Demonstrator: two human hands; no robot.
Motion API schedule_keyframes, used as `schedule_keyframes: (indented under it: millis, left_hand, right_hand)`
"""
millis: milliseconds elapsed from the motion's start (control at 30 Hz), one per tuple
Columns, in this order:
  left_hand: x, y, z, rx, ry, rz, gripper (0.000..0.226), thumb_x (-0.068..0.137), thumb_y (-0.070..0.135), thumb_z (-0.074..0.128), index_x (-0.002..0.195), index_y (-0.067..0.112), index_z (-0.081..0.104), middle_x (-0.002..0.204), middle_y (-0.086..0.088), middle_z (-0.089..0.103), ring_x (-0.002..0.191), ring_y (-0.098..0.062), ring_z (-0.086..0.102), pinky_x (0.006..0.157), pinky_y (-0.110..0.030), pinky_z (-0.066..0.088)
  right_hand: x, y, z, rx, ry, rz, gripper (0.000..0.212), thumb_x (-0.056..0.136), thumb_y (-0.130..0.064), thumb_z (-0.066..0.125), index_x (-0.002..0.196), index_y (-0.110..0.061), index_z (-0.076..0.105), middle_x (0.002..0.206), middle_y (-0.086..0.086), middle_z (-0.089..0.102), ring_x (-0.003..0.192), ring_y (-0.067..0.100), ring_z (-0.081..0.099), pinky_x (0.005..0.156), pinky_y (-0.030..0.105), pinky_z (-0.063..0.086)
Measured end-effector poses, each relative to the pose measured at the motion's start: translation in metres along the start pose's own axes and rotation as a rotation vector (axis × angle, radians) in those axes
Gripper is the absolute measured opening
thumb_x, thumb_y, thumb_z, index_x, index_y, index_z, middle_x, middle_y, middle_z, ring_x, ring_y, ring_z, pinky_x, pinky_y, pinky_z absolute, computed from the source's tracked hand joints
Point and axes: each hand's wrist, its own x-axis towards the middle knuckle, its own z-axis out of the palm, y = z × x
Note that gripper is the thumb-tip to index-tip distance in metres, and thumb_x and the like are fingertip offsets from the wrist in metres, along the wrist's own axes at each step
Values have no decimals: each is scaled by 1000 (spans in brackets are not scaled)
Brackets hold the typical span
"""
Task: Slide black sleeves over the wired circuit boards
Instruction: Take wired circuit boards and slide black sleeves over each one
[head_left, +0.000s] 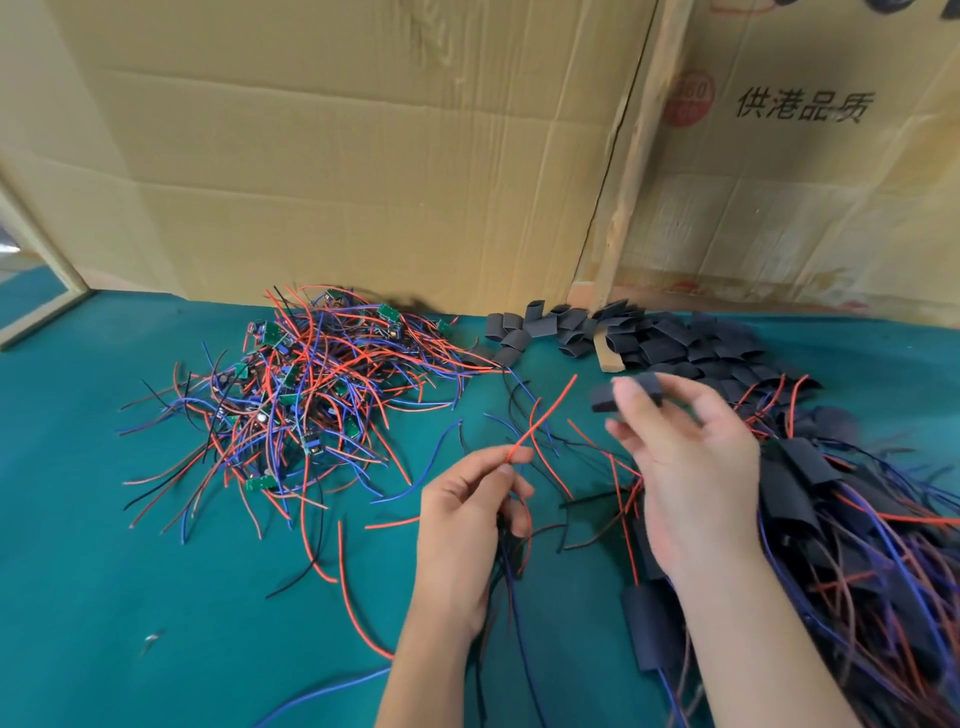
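Note:
My left hand (467, 519) pinches a red wire (545, 415) near its end, and more dark and blue wires of the same board trail down from its palm; the board itself is hidden in the hand. My right hand (685, 467) is raised a little to the right and holds a black sleeve (605, 399) between its fingertips, slightly blurred. A tangled heap of wired green circuit boards (291, 395) lies at the centre left. Loose black sleeves (649, 338) are piled at the back right.
Sleeved boards with trailing wires (857, 519) are heaped at the right, and one sleeved board (654, 634) lies near my right forearm. The green table cover (130, 571) stretches to the left. Cardboard walls (363, 156) and a wooden post (623, 208) close the back.

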Motion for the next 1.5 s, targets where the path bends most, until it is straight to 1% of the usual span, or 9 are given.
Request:
schedule_keyframes:
  millis: [233,367,567,800,900,1000,1167,1333,1500]
  left_hand:
    - [-3,3,-1,87,-76,-32,33,97,-2,49,88,12,78,69,-8,58,48,-16,42,49,-26,32]
    - [-4,4,-2,95,-70,-42,32,97,-2,49,89,11,78,69,-8,58,48,-16,42,51,-28,33]
    - [-3,4,0,77,-80,-36,25,88,8,55,91,17,78,71,-10,62,48,-16,44,51,-27,35]
    - [-1,6,-2,-50,-109,-84,63,66,8,39,124,16,60,98,-19,73,64,-22,61,55,-27,47]
    - [-1,6,-4,-97,-138,-91,70,61,9,37,128,16,55,112,-20,71,71,-22,61,57,-28,49]
    - [-1,4,-6,-74,-168,-87,67,66,12,37,130,18,53,116,-13,72,86,-24,67,66,-34,54]
    - [-1,7,-6,-91,-176,-79,54,75,2,42,126,11,56,116,-16,72,98,-28,71,80,-39,57]
    - [-4,3,-5,3,-146,-51,22,91,-8,63,109,3,68,88,-9,72,79,-18,70,74,-24,57]
    - [-4,2,-5,10,-101,-10,13,83,-5,73,93,3,74,85,-12,73,77,-19,69,73,-25,56]
  right_hand:
    - [-2,-6,-2,167,-70,117,18,87,-14,74,101,-6,66,87,8,77,76,15,71,72,22,58]
    - [-4,-9,-3,91,-210,118,43,72,-23,77,106,-1,64,102,13,78,77,18,68,73,24,58]
    - [-5,-6,-6,-95,-355,124,45,72,-18,84,110,-8,64,98,15,79,81,19,72,70,23,56]
    - [-17,14,4,-305,-491,247,39,78,-1,83,111,-15,67,86,9,79,69,17,71,63,18,52]
    - [-20,16,5,-325,-549,273,29,79,4,81,102,-10,70,88,11,79,74,22,72,66,30,58]
    - [-21,17,5,-307,-520,271,22,79,10,78,94,-5,71,84,15,78,70,26,71,61,42,62]
    - [-14,17,4,-207,-354,156,21,79,11,76,88,-7,71,76,8,78,63,13,68,57,19,52]
    - [-5,11,-3,8,-189,129,21,82,9,73,88,-10,69,78,5,76,67,12,65,60,17,47]
    - [-6,10,-2,-30,-235,124,20,81,8,74,92,-9,70,82,6,78,73,13,69,60,17,49]
